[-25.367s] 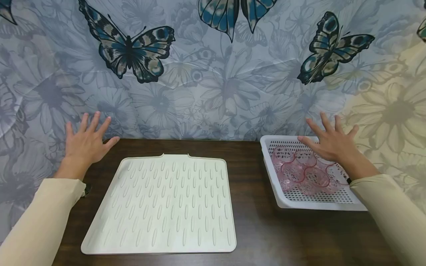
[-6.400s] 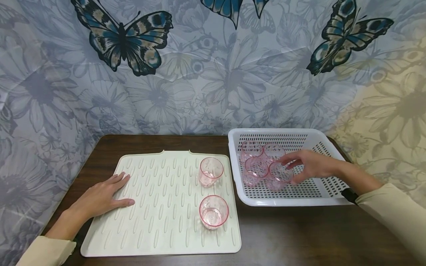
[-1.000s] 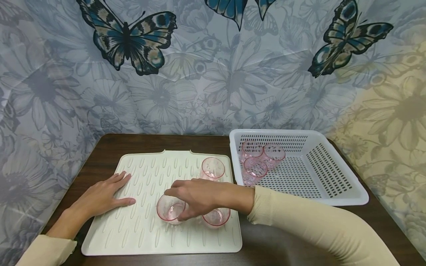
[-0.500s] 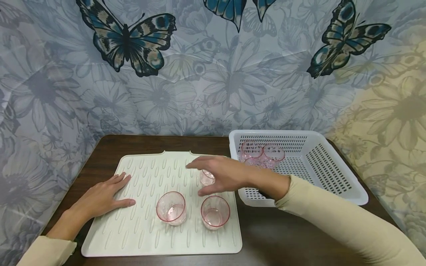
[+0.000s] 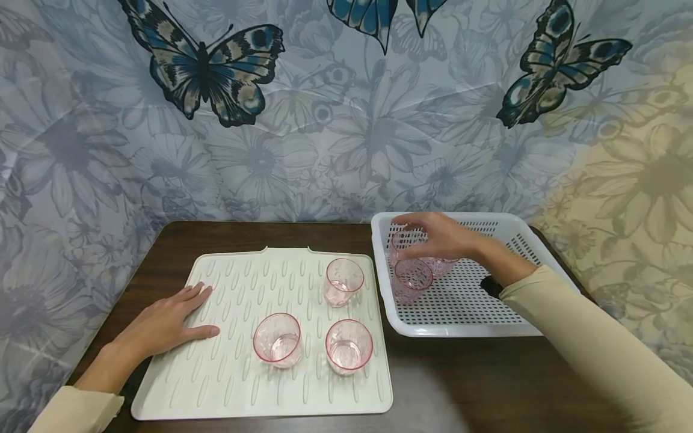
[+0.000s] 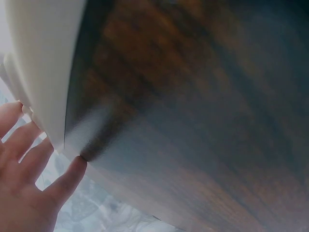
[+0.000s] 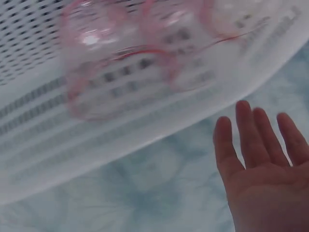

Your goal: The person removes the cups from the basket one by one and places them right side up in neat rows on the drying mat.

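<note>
My left hand (image 5: 165,322) lies flat, fingers spread, on the left edge of the white ribbed draining board (image 5: 233,288). In the left wrist view its fingers (image 6: 36,154) lie by the board's pale edge. Three clear pink-rimmed drinking glasses stand upright on the board: one back right (image 5: 344,282), one front right (image 5: 349,347) and one to its left (image 5: 278,341). My right hand (image 5: 441,237) hovers over the white basket, thumb and fingers apart above the back-left glass (image 5: 399,242). A front glass (image 5: 413,275) shows fully; another behind is partly hidden by the hand.
The perforated white basket (image 5: 460,330) stands right of the board on the dark wooden table (image 5: 422,385). A butterfly-patterned cloth (image 5: 352,150) hangs behind the table's back edge. The basket's right half shows bare perforated floor.
My right hand has let go of the third glass on the board and moved right to the basket. Earlier, all the glasses stood in the basket. The left hand stays on the board lately.
</note>
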Demonstrator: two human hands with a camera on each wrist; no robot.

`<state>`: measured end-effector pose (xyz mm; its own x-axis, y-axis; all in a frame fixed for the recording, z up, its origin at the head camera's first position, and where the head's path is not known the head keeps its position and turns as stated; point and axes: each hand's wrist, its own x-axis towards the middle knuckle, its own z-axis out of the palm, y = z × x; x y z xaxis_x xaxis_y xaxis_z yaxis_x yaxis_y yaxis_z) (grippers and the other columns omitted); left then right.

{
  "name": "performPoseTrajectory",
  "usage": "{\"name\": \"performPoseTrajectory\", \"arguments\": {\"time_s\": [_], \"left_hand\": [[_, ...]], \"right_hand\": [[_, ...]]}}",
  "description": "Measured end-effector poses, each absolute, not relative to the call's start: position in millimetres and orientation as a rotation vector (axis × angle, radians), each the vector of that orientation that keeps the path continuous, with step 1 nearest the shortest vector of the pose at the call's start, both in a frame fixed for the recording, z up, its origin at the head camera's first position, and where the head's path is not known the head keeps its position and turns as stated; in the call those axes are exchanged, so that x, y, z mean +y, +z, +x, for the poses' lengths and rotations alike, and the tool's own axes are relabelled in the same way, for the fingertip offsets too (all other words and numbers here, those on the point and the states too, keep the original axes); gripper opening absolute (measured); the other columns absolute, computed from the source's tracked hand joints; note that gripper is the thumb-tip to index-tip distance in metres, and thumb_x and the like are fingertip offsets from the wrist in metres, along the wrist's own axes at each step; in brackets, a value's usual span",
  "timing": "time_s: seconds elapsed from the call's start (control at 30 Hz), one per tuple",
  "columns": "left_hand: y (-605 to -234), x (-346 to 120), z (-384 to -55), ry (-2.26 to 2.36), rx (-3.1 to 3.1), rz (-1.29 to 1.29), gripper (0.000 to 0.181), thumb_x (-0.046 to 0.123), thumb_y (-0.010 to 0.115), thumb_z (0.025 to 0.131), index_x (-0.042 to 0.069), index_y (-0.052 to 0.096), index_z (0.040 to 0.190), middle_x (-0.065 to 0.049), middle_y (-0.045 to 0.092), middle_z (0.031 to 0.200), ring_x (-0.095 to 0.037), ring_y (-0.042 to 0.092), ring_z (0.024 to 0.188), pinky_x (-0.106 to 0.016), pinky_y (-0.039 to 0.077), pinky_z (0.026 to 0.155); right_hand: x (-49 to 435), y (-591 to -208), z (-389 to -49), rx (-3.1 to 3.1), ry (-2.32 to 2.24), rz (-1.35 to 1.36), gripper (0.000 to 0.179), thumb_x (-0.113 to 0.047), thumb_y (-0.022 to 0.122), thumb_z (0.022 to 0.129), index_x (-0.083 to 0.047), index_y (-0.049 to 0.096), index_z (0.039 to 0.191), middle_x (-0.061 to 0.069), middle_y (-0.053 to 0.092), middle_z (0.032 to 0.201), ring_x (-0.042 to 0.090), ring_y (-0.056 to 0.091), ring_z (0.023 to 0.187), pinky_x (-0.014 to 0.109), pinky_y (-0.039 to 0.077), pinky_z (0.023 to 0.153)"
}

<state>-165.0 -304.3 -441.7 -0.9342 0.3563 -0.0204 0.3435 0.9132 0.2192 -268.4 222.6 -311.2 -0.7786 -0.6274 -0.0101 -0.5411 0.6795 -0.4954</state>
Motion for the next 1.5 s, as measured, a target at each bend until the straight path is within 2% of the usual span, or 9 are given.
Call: {"name": "performPoseTrajectory", "arguments": {"time_s": [0.4,0.87,1.23,1.5], "left_hand": [[-439,-302,-167,0.338,3.015,0.57,0.096,0.07,0.063,0.083,0.0,0.047,0.147,-0.029,0.042,0.149,-0.05,0.043,0.133,-0.066,0.041,0.094],[-439,-302,-166,0.339,3.015,0.561,0.096,0.07,0.064,0.083,0.0,0.047,0.146,-0.029,0.042,0.149,-0.05,0.044,0.132,-0.066,0.041,0.094],[-441,-303,-166,0.339,3.018,0.55,0.097,0.071,0.064,0.082,0.0,0.047,0.147,-0.029,0.042,0.149,-0.05,0.044,0.132,-0.066,0.041,0.093],[-442,-303,-165,0.343,3.024,0.557,0.096,0.07,0.065,0.082,0.0,0.048,0.146,-0.029,0.044,0.147,-0.05,0.045,0.132,-0.065,0.042,0.093]], "right_hand": [[289,-327,-277,2.682,-0.75,-0.697,0.078,-0.023,0.081,0.085,0.008,0.044,0.145,0.026,0.045,0.148,0.047,0.042,0.135,0.06,0.035,0.107],[313,-345,-278,2.588,-0.774,-0.674,0.078,-0.018,0.083,0.082,0.01,0.044,0.143,0.032,0.046,0.144,0.051,0.054,0.121,0.057,0.048,0.095],[310,-349,-278,2.636,-0.768,-0.643,0.079,-0.024,0.084,0.081,0.008,0.047,0.143,0.03,0.05,0.142,0.049,0.059,0.117,0.055,0.051,0.092],[308,-358,-277,2.738,-0.758,-0.494,0.081,-0.025,0.083,0.081,0.008,0.043,0.144,0.031,0.055,0.135,0.043,0.063,0.111,0.052,0.053,0.091]]}}
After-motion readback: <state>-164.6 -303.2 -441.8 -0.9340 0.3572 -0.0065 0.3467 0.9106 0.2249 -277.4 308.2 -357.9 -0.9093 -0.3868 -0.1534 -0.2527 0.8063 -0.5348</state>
